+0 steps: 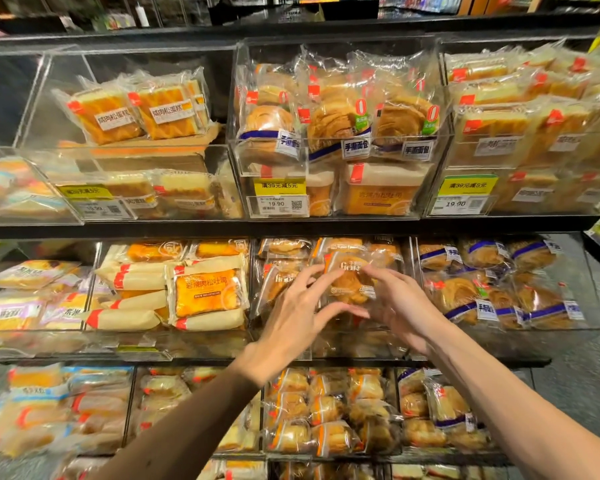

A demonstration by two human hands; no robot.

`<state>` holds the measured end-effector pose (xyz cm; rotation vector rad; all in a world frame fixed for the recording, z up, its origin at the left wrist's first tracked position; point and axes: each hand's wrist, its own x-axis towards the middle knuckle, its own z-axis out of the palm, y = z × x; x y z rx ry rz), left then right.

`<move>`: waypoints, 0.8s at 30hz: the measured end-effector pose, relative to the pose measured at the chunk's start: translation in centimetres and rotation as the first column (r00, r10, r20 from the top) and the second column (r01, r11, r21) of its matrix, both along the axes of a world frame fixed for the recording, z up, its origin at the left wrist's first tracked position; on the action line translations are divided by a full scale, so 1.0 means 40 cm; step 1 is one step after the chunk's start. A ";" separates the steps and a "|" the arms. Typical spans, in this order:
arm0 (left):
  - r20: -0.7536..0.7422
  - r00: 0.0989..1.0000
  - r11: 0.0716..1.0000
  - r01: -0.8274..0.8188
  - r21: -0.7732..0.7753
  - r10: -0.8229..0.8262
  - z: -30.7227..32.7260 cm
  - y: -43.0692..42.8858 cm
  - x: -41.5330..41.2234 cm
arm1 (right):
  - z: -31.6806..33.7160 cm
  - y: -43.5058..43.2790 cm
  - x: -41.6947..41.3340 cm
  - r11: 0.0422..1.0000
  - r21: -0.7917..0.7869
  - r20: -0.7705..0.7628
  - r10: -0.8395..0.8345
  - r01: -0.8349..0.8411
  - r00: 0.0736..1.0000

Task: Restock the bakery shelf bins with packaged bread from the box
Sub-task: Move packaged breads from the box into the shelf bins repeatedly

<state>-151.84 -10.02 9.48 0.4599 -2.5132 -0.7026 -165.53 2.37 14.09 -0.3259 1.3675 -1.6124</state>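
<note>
I see 3 shelves of clear bins, all w/ bread in bags. Top shelf: a top bin (340, 157) of round bread w/ blue bands, and a yellow price tag (279, 187) under it. Mid shelf, left: orange toast packs (207, 292) in their own bin. Mid shelf, right: blue-band bread (496, 292). Low shelf: small buns (326, 410) w/ orange stripes, btw my arms.

The black shelf board (187, 229) runs just above the mid bin (347, 345), so the gap is low. That bin has brown packs (283, 247) in it at the back & left side, close behind the pack I hold. Clear walls stand on both sides of the bin.

The pack (352, 284) is a clear bag w/ a brown swirly bread & white letters. It's up in the mid bin's mouth, in front of the other packs, its face to me.

L hand (297, 311): fingers spread wide, nearly straight, tips on the pack's left top edge, thumb under it. R hand (400, 304): fingers bent over the right top edge, thumb under too. The 2 thumbs nearly meet below the pack. So both hands grasp the pack btw them. Both arms are bare & come up from the bottom.
</note>
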 end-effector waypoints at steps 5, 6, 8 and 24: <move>0.057 0.995 0.978 -0.070 -0.198 0.083 -0.015 -0.029 -0.019 | -0.035 -0.022 -0.008 0.961 0.235 -0.571 0.017 0.144 0.820; 0.065 0.993 0.954 -0.073 -0.289 0.096 -0.024 -0.032 -0.024 | -0.046 -0.022 -0.005 0.955 0.242 -0.641 0.026 0.169 0.767; 0.075 0.989 0.896 -0.086 -0.435 0.131 -0.039 -0.037 -0.033 | -0.069 -0.021 -0.002 0.938 0.283 -0.773 0.100 0.199 0.626; 0.302 0.944 0.823 0.062 -0.564 0.135 -0.057 -0.044 -0.009 | -0.165 -0.037 0.036 0.853 0.385 -0.916 0.304 0.353 0.264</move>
